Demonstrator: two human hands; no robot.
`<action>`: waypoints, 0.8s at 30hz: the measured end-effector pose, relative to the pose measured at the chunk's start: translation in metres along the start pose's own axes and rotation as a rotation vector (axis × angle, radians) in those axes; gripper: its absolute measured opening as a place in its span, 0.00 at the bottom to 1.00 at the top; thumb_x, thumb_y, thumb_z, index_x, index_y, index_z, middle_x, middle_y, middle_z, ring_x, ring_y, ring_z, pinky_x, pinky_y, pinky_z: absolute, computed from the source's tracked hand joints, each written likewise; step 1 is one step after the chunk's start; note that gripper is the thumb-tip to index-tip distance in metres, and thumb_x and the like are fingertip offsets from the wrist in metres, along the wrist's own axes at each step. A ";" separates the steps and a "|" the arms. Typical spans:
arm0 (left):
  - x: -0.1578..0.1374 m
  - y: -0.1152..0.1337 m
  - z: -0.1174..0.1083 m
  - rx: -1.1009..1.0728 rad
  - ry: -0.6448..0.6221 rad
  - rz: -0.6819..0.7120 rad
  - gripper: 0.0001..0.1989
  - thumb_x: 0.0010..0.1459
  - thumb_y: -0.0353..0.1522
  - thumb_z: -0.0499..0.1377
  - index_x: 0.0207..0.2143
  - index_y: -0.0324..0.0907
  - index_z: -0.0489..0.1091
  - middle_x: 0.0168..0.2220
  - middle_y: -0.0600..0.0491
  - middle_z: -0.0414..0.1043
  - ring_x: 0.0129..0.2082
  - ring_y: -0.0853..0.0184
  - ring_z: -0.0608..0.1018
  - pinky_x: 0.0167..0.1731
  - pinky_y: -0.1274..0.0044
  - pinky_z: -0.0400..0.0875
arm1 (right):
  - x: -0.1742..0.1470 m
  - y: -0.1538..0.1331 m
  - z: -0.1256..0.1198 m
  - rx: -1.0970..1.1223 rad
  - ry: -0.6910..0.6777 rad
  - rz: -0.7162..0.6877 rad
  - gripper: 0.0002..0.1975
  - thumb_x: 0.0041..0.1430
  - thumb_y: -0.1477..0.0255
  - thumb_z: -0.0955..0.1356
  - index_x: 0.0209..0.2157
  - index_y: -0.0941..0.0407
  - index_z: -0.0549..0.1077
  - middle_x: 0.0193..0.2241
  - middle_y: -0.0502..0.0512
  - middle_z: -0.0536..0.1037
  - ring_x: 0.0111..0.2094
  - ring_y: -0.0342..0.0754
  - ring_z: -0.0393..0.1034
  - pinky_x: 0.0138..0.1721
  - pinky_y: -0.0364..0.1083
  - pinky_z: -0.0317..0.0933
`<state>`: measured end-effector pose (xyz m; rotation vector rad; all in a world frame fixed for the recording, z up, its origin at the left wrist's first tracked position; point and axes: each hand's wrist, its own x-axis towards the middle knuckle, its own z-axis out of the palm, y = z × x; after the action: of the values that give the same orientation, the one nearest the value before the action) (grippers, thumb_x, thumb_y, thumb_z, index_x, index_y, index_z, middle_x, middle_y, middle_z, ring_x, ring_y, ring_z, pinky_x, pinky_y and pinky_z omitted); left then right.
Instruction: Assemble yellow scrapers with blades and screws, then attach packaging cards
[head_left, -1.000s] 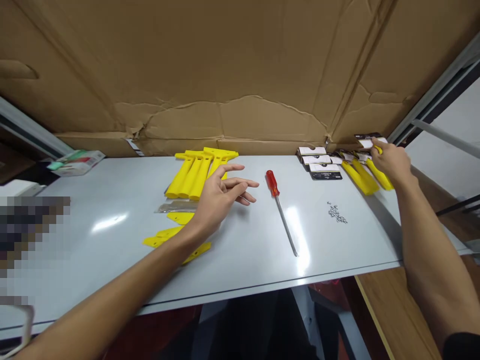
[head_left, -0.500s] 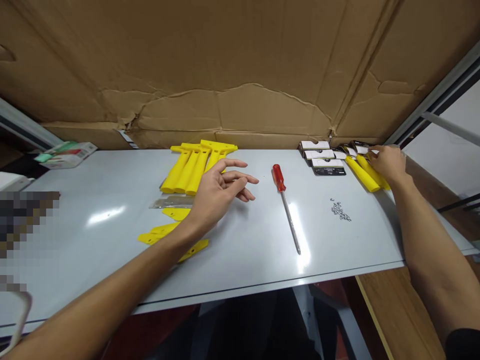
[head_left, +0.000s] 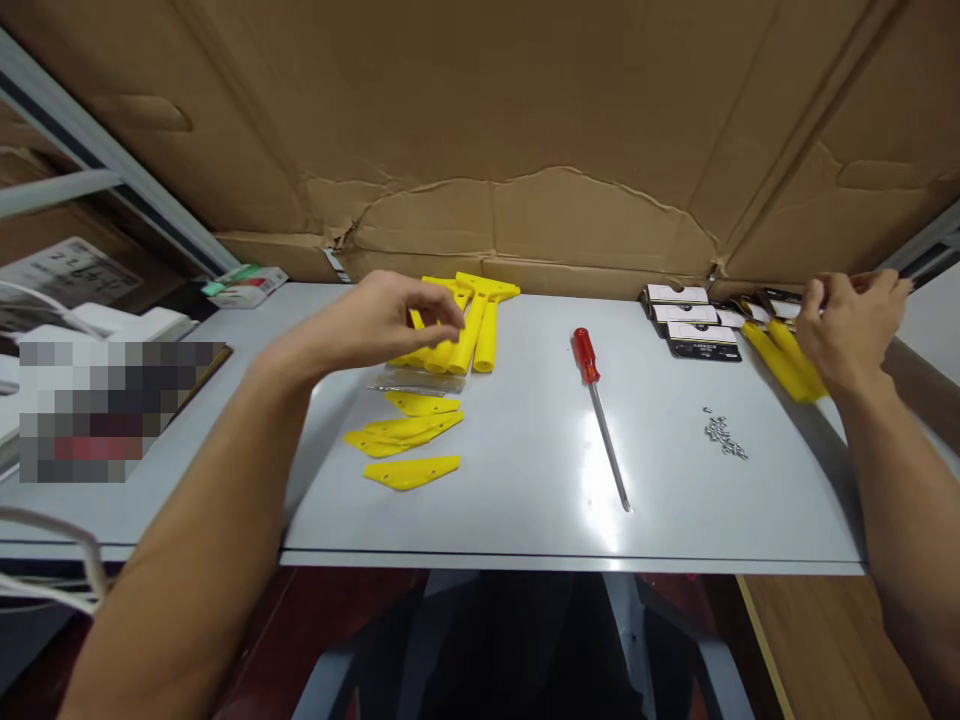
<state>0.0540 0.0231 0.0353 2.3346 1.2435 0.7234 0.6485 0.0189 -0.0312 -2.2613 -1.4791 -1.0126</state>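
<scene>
My left hand (head_left: 394, 320) is over the yellow T-shaped plastic handles (head_left: 486, 335) lying side by side at the back. Its fingers curve downward with a gap between them and the thumb. I see nothing held there; contact with a handle is unclear. My right hand (head_left: 851, 325) is above two yellow handles (head_left: 787, 365) at the far right, fingers loosely bent and apart, with no object visible in them. Below the left hand are a clear plastic packet (head_left: 418, 381) and several flat yellow blade-shaped pieces (head_left: 412, 472).
A red-handled screwdriver (head_left: 586, 355) lies mid-table, its tip toward the front edge. Right of it is a small pile of screws (head_left: 724, 437). Black-and-white packages (head_left: 701, 340) stand at the back right. A small box (head_left: 247, 290) sits back left, before a cardboard wall (head_left: 487, 120).
My left hand has moved leftward and up to the yellow handles, from the spot in front of them. The right hand has lifted slightly off the right-hand handles. The view has turned left.
</scene>
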 end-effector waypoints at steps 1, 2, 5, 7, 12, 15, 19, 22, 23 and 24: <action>-0.002 -0.006 -0.007 0.030 -0.144 -0.025 0.05 0.50 0.37 0.69 0.28 0.47 0.81 0.28 0.52 0.80 0.24 0.66 0.75 0.25 0.77 0.65 | -0.001 -0.009 -0.007 0.038 0.041 0.008 0.24 0.71 0.63 0.58 0.57 0.59 0.76 0.52 0.74 0.67 0.55 0.55 0.53 0.51 0.50 0.44; -0.005 -0.011 -0.013 0.070 -0.247 -0.047 0.05 0.49 0.38 0.69 0.28 0.47 0.81 0.27 0.53 0.80 0.24 0.65 0.75 0.25 0.78 0.64 | -0.003 -0.019 -0.014 0.074 0.070 -0.001 0.23 0.71 0.63 0.59 0.56 0.58 0.77 0.53 0.72 0.67 0.55 0.54 0.53 0.51 0.49 0.45; -0.008 -0.018 -0.015 0.282 -0.182 -0.087 0.05 0.50 0.38 0.68 0.28 0.49 0.81 0.27 0.54 0.80 0.24 0.65 0.74 0.28 0.76 0.63 | -0.012 -0.047 -0.037 0.142 0.074 -0.135 0.23 0.71 0.63 0.57 0.53 0.58 0.77 0.50 0.69 0.69 0.55 0.53 0.54 0.52 0.49 0.46; -0.006 -0.019 -0.005 0.433 0.048 -0.140 0.07 0.55 0.40 0.66 0.30 0.48 0.81 0.28 0.53 0.79 0.25 0.64 0.72 0.33 0.74 0.64 | -0.020 -0.062 -0.049 0.127 0.039 -0.218 0.22 0.71 0.63 0.57 0.49 0.59 0.77 0.49 0.68 0.71 0.54 0.53 0.55 0.52 0.49 0.45; 0.005 -0.013 0.044 0.417 0.366 -0.208 0.13 0.66 0.42 0.58 0.38 0.46 0.79 0.35 0.50 0.80 0.37 0.57 0.78 0.41 0.68 0.67 | -0.032 -0.075 -0.056 0.090 -0.002 -0.305 0.20 0.69 0.62 0.58 0.42 0.59 0.77 0.48 0.64 0.73 0.52 0.52 0.57 0.50 0.49 0.46; 0.006 -0.008 0.068 0.443 0.316 -0.169 0.13 0.65 0.43 0.59 0.40 0.46 0.78 0.41 0.45 0.80 0.48 0.48 0.77 0.44 0.63 0.69 | -0.036 -0.075 -0.054 0.158 0.007 -0.314 0.20 0.68 0.62 0.59 0.43 0.58 0.78 0.44 0.63 0.75 0.50 0.52 0.58 0.50 0.49 0.47; 0.004 -0.005 0.077 0.534 0.276 -0.203 0.15 0.66 0.40 0.55 0.48 0.43 0.76 0.47 0.38 0.78 0.55 0.43 0.74 0.46 0.58 0.71 | -0.038 -0.073 -0.055 0.243 0.026 -0.347 0.20 0.68 0.64 0.59 0.45 0.58 0.79 0.41 0.62 0.76 0.47 0.49 0.58 0.50 0.48 0.51; 0.006 -0.008 0.077 0.524 0.241 -0.222 0.18 0.65 0.37 0.56 0.53 0.42 0.74 0.46 0.38 0.78 0.55 0.42 0.73 0.49 0.56 0.71 | -0.039 -0.072 -0.054 0.274 0.027 -0.356 0.20 0.68 0.65 0.59 0.45 0.58 0.80 0.39 0.60 0.77 0.45 0.47 0.59 0.50 0.47 0.53; 0.007 -0.009 0.078 0.517 0.234 -0.230 0.19 0.65 0.37 0.56 0.55 0.41 0.73 0.45 0.38 0.79 0.55 0.41 0.73 0.50 0.55 0.71 | -0.039 -0.072 -0.053 0.285 0.027 -0.359 0.20 0.68 0.66 0.60 0.45 0.58 0.80 0.39 0.60 0.78 0.44 0.47 0.59 0.50 0.46 0.53; 0.009 -0.011 0.078 0.516 0.230 -0.244 0.20 0.64 0.37 0.57 0.57 0.41 0.72 0.44 0.38 0.79 0.55 0.41 0.73 0.50 0.55 0.72 | -0.039 -0.072 -0.051 0.297 0.027 -0.362 0.19 0.67 0.66 0.60 0.45 0.58 0.80 0.39 0.59 0.78 0.43 0.46 0.59 0.49 0.46 0.53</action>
<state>0.0989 0.0280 -0.0303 2.4642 1.9756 0.6593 0.5545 -0.0040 -0.0314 -1.8095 -1.9279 -0.8383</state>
